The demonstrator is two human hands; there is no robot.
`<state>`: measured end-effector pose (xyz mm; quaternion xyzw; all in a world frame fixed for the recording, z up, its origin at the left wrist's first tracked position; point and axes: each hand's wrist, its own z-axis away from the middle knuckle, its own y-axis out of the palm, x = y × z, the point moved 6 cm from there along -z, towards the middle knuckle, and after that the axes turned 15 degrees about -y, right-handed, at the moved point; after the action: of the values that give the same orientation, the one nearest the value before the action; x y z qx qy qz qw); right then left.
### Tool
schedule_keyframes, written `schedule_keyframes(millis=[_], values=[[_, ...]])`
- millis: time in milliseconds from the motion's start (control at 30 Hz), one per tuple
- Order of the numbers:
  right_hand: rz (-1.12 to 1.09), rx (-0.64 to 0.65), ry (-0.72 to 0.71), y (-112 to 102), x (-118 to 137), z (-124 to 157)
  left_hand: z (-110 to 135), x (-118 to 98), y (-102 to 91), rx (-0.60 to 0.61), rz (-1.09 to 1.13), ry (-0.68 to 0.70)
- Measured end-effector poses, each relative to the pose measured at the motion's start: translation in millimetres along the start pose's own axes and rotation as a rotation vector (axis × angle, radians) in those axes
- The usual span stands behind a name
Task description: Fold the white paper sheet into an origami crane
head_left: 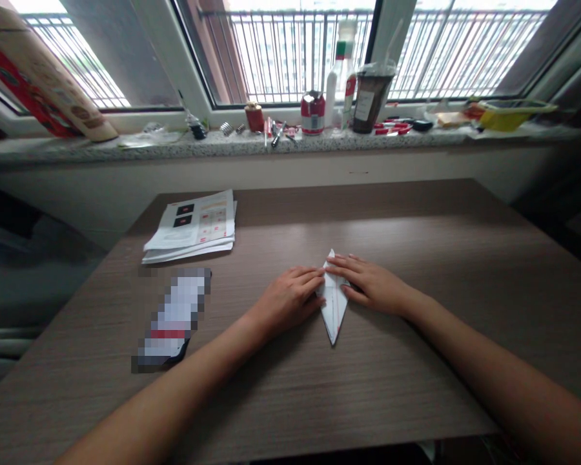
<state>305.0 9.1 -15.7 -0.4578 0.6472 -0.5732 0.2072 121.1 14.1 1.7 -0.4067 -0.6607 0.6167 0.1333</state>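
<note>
A white paper folded into a long, narrow kite shape [334,314] lies on the brown wooden table [392,361], its points toward and away from me. My left hand [290,298] rests palm down on its left edge, fingers pressed flat on the fold. From the right, my right hand [370,284] lies flat with its fingers stretched over the upper part of the paper. Both hands press the paper down rather than grip it.
A stack of printed sheets [193,226] lies at the table's back left, and a blurred-out flat object [174,320] sits in front of it. The stone windowsill [126,147] behind holds a red can [312,113], bottles, a cup, pens and a yellow container [506,115].
</note>
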Motion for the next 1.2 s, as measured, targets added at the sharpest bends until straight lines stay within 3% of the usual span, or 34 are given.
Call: schedule_keyframes(millis=[100, 400, 633, 933, 1200], values=[[-0.007, -0.005, 0.013, 0.7, -0.6, 0.6, 2.2, 0.2, -2.1, 0.016, -0.020, -0.010], [-0.008, -0.004, 0.005, 1.1, -0.4, 0.6, 37.4, 5.9, 1.0, 0.237, -0.102, 0.070], [-0.022, -0.022, 0.003, 0.2, -0.3, 1.2, 44.7, 0.0, -9.3, 0.238, -0.028, 0.148], [-0.025, 0.017, 0.027, 0.0, 0.0, 1.6, 53.2, -14.6, -22.2, 0.323, 0.053, 0.180], [-0.014, 0.012, 0.004, -0.8, 1.6, 0.4, 49.9, -21.7, -19.0, 0.242, 0.024, 0.190]])
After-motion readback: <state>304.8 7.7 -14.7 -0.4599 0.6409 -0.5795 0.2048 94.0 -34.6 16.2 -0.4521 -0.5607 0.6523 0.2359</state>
